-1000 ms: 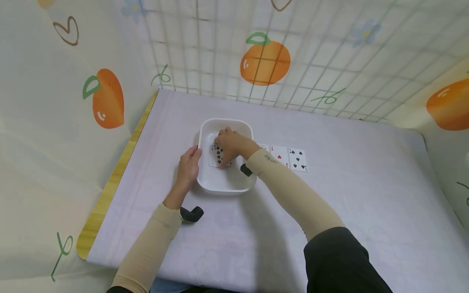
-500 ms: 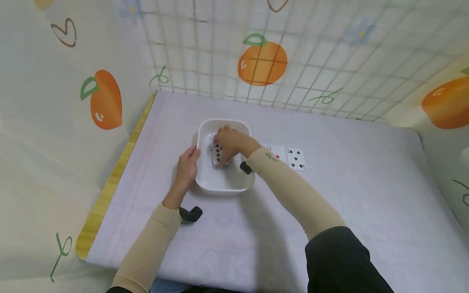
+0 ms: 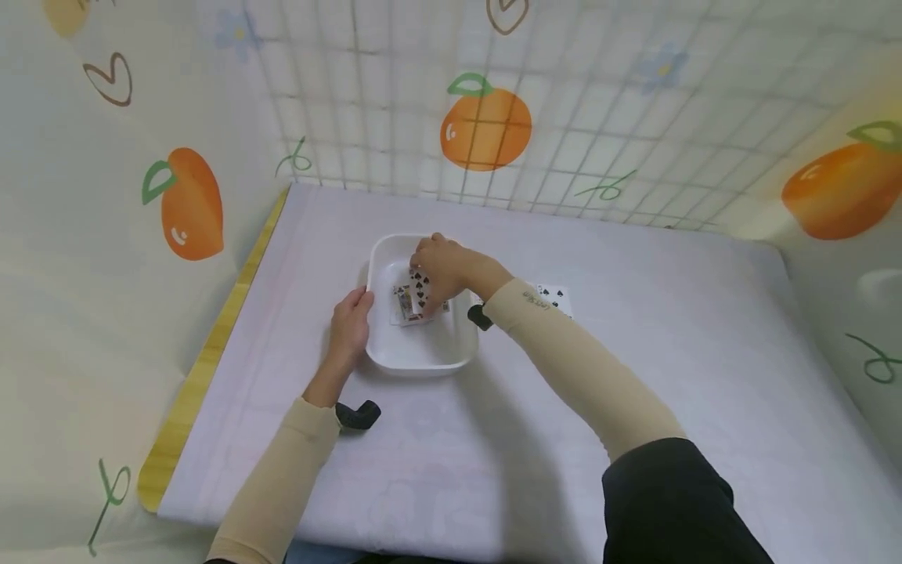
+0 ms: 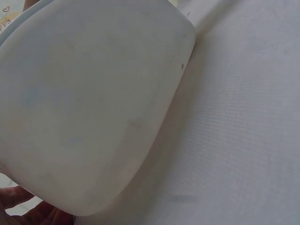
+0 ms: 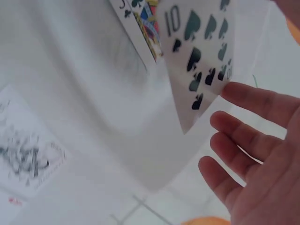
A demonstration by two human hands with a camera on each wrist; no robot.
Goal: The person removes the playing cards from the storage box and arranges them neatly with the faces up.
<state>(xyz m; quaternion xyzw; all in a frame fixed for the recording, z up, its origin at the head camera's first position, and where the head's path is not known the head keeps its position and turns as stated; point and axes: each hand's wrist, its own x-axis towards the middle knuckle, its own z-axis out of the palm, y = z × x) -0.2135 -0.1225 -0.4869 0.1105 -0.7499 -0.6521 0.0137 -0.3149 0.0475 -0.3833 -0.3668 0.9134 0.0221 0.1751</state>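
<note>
In the head view my left hand (image 3: 350, 321) grips the left rim of a white plastic tub (image 3: 423, 366). The tub's outer wall (image 4: 93, 103) fills much of the left wrist view, with my fingertips at its lower corner. My right hand (image 3: 445, 270) is over the tub, pinching a ten of spades playing card (image 5: 206, 56) between thumb and index finger; the other fingers are spread. That card tilts up above the tub floor. Beneath it lies a face card with a club mark (image 5: 143, 28), partly covered.
To the tub's right, playing cards (image 3: 557, 296) lie in a row, partly hidden by my right forearm. One black-and-white picture card (image 5: 26, 154) shows beside the tub in the right wrist view. A wire grid (image 3: 564, 157) stands behind the white-covered table (image 3: 634, 352).
My right hand has raised the ten of spades and shifted it slightly right within the tub, uncovering the face card below. My left hand stays on the rim. The head view has shifted a little.
</note>
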